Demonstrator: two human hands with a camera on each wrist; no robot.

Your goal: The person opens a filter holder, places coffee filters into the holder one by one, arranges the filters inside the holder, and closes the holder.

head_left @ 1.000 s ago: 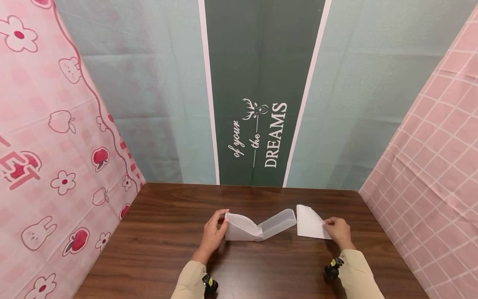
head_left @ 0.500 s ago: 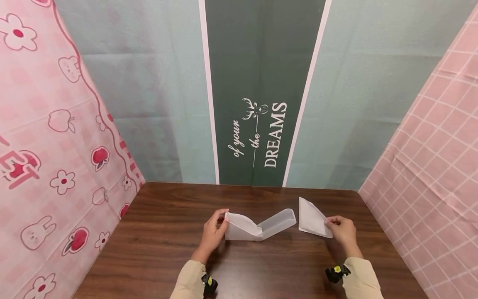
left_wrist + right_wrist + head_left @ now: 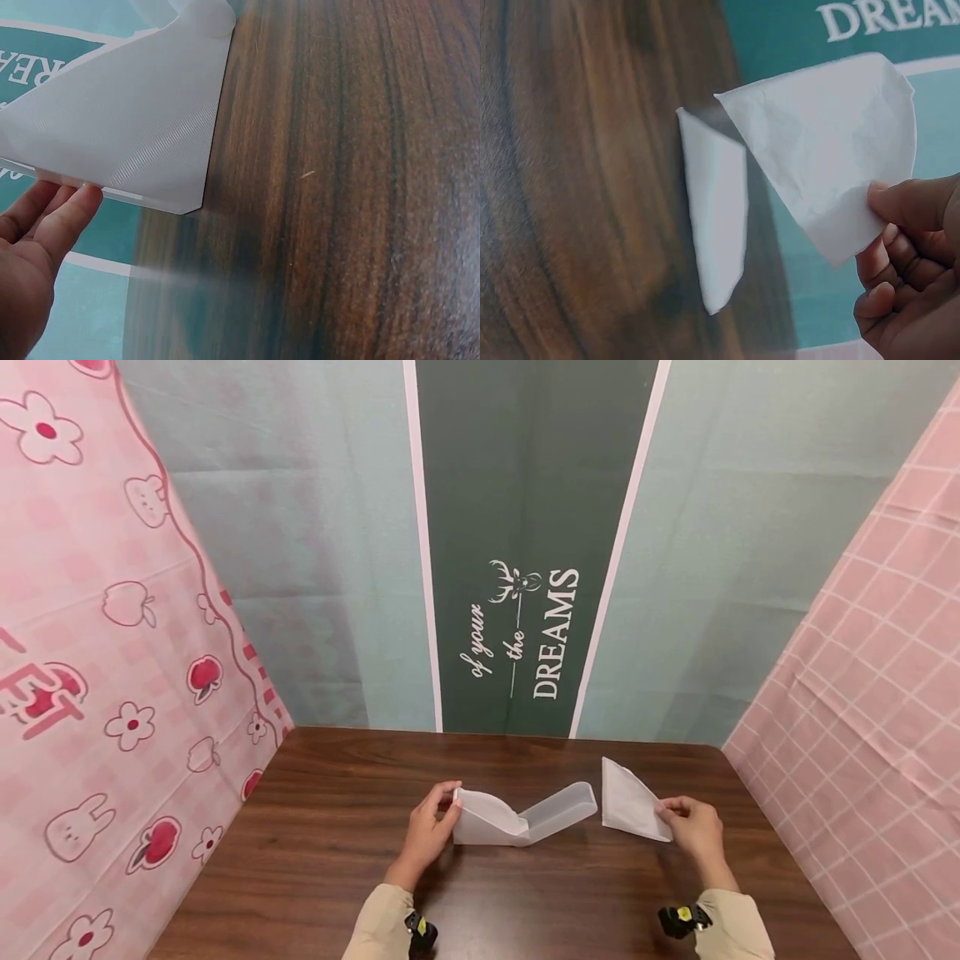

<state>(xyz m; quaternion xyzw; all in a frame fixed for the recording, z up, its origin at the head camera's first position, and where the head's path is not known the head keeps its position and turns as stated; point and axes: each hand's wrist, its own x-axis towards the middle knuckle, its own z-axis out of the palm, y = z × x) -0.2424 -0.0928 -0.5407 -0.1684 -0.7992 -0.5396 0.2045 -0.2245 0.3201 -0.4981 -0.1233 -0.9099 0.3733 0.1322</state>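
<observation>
My left hand (image 3: 429, 828) holds the left end of a translucent white plastic case (image 3: 483, 818), fingers on its upright edge. The case stands on the table with its hinged lid (image 3: 558, 810) swung out to the right. In the left wrist view, my fingertips meet the edge of the case's flat side (image 3: 142, 127). My right hand (image 3: 693, 831) pinches a white cone-shaped paper coffee filter (image 3: 630, 802) by its right corner, just right of the lid. The right wrist view shows another white, flat, paper-like piece (image 3: 716, 214) on the table; I cannot make it out in the head view.
The case and filter are on or above a dark brown wooden table (image 3: 330, 852). A green and blue printed cloth (image 3: 525, 527) hangs behind its far edge. Pink patterned cloths hang at the left (image 3: 135, 652) and right (image 3: 862, 693).
My right hand has drawn slightly right and tilted the coffee filter up, so its left edge stands higher. My left hand and the case have stayed in place.
</observation>
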